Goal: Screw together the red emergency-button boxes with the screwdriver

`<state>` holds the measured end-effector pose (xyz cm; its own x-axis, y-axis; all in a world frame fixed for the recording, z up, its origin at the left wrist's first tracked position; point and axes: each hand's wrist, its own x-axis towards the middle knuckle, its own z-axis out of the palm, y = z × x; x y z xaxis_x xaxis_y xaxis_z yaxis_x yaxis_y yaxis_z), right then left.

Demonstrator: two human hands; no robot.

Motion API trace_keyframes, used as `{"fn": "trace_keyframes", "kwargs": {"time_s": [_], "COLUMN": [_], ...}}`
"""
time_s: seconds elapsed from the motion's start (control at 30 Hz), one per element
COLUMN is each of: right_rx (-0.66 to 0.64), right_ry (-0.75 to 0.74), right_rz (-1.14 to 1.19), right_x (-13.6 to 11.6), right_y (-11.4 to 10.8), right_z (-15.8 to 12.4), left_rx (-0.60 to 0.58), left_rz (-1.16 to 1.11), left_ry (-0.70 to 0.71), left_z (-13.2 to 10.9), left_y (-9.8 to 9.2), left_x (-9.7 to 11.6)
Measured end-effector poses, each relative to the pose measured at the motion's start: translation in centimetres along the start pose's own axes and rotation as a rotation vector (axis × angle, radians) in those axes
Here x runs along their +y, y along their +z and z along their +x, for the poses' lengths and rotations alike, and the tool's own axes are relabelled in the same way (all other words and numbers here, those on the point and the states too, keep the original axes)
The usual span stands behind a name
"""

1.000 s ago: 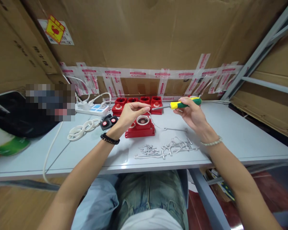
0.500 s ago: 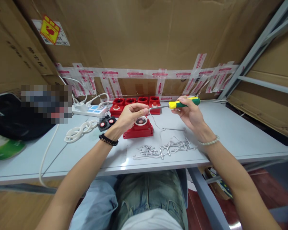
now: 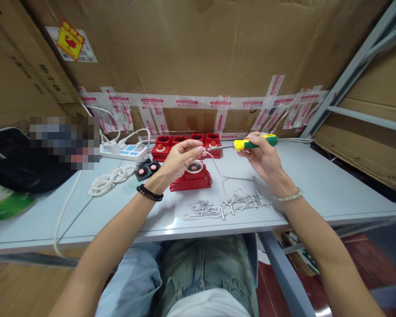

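My right hand [image 3: 263, 157] grips a screwdriver with a yellow and green handle [image 3: 255, 142], held level above the table with its shaft pointing left. My left hand [image 3: 180, 158] is pinched at the screwdriver's tip, fingers together on something too small to make out. Just below both hands sits a red square housing with a round white-rimmed opening [image 3: 192, 175]. A pile of several metal screws and bent wire pins [image 3: 226, 204] lies nearer to me on the grey table [image 3: 317, 185].
A row of red housings [image 3: 188, 143] stands at the back by the cardboard wall. A white power strip [image 3: 123, 152], a coiled white cable [image 3: 107, 179] and a small black part with red buttons [image 3: 147, 169] lie to the left. A black bag [image 3: 16, 165] sits far left.
Both hands have stayed close together above the red housing with only slight shifts. The screwdriver tip and my left fingertips remain touching.
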<state>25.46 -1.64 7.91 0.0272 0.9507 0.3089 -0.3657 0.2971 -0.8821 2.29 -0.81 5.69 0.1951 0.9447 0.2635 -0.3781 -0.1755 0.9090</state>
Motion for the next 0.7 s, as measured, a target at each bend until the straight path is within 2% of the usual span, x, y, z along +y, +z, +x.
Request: {"fn": "trace_keyframes", "kwargs": {"time_s": [0.27, 0.7], "right_rx": [-0.023, -0.076], "right_ry": [-0.048, -0.186], "right_rz": [0.021, -0.139], "right_x": [0.31, 0.10], "right_y": [0.25, 0.46], "right_z": [-0.12, -0.73], "left_rx": [-0.026, 0.036], "left_rz": [-0.032, 0.013], "left_ry": [0.011, 0.008], "left_z": [-0.19, -0.18], "left_y": [0.10, 0.56], "left_x": [0.00, 0.30]}}
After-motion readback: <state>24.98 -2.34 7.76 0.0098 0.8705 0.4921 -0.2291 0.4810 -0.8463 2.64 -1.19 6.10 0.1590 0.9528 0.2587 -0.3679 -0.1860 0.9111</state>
